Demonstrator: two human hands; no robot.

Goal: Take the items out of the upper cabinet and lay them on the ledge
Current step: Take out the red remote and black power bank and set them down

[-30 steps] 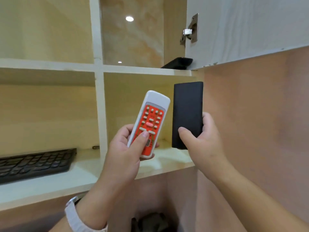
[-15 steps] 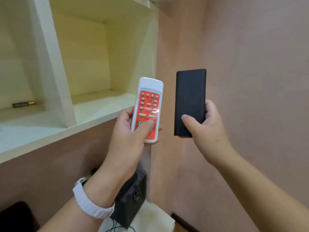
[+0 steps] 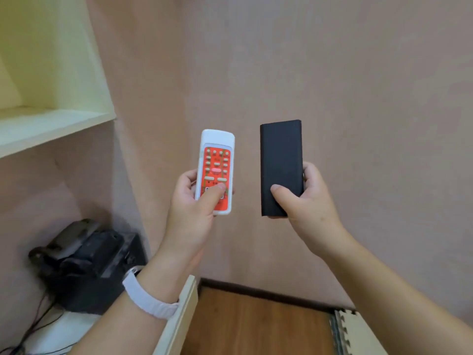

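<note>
Here both hands are raised in front of a pinkish wall [image 3: 332, 73], each holding one item upright and clear of any surface.

The left hand [image 3: 194, 208] grips a white remote [image 3: 216, 162] with an orange-red button panel facing the camera. Its thumb [image 3: 213, 194] lies across the lower buttons, and its fingers [image 3: 185, 179] curl round the left edge from behind, so the bottom half sits in the palm and the top half stands free. A white wristband [image 3: 148, 297] circles that wrist.

The right hand [image 3: 307, 201] grips a flat black slab [image 3: 281, 160], plain and rectangular; what it is cannot be told. The thumb [image 3: 281, 194] presses on the front face near the lower end, and the fingers [image 3: 308, 172] wrap the right edge. The slab stands a little taller than the remote. The two items are near each other, side by side, not touching.

At the upper left is a cream shelf [image 3: 51, 124], well apart from both hands. Below it a black device [image 3: 87, 262] with trailing cables sits on a white surface [image 3: 46, 334]. A wooden floor [image 3: 256, 326] shows at the bottom, with a pale foam mat [image 3: 358, 331] at its right.
</note>
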